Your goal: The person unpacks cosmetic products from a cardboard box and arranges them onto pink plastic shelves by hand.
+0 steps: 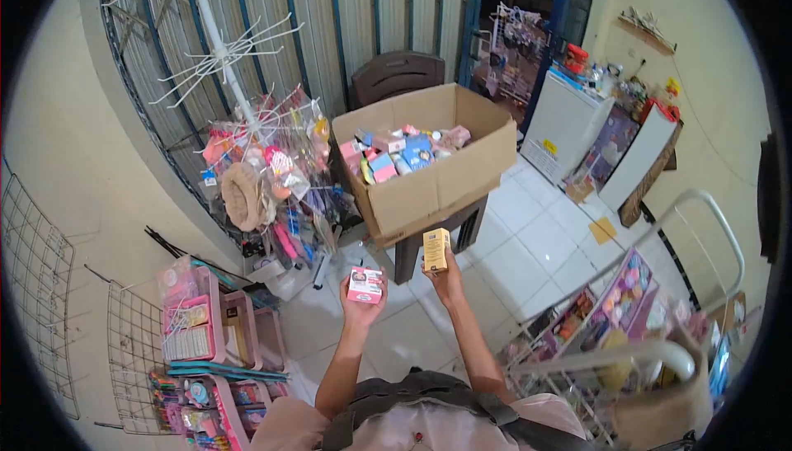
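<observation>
Below frame centre, your left hand [360,309] grasps a pink-and-white box [365,284]; your right hand [447,283] grips a yellow box [436,251].

The pink-and-white carton [365,284] sits at seven o'clock, the yellow carton [436,251] with dark print at five. Plain brown cardboard box [433,195]; pink, blue and white packages [418,151]. Eleven: pale folding gate [313,14], blue-striped. Two: white refrigerator [569,121].

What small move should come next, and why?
Perhaps raise the small yellow rectangular box in the right hand toward the large brown cardboard carton: it stands open ahead, holding many packages. The left hand holds a pink-and-white box.
</observation>
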Demonstrator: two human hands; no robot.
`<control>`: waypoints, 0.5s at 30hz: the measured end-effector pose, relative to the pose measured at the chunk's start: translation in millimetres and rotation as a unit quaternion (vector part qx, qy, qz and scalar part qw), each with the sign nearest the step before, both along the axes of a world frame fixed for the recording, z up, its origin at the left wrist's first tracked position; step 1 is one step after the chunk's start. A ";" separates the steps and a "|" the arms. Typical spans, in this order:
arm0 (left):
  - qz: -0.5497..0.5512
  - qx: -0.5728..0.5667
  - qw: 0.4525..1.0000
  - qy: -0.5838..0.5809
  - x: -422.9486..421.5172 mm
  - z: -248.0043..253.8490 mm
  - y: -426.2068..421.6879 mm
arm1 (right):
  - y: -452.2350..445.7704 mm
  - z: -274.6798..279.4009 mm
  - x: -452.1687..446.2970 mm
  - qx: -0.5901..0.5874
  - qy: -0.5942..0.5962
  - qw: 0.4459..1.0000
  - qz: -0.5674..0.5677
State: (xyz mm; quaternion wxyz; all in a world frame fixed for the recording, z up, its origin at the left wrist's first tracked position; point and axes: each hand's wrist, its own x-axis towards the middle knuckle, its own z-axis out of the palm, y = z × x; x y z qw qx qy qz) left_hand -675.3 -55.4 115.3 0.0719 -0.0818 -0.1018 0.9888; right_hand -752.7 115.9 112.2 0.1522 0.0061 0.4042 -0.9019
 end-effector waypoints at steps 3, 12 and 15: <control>0.056 -0.042 0.997 0.016 -60.7 36.5 -10.0 | -17.9 26.4 -63.9 0.007 0.051 0.999 0.011; 0.185 -0.613 0.768 0.027 -271.9 54.5 -83.3 | -94.0 67.7 -227.2 0.359 0.201 0.910 -0.046; 0.194 -0.763 0.617 0.027 -348.4 38.3 -102.7 | -114.7 40.2 -272.4 0.590 0.300 0.738 -0.132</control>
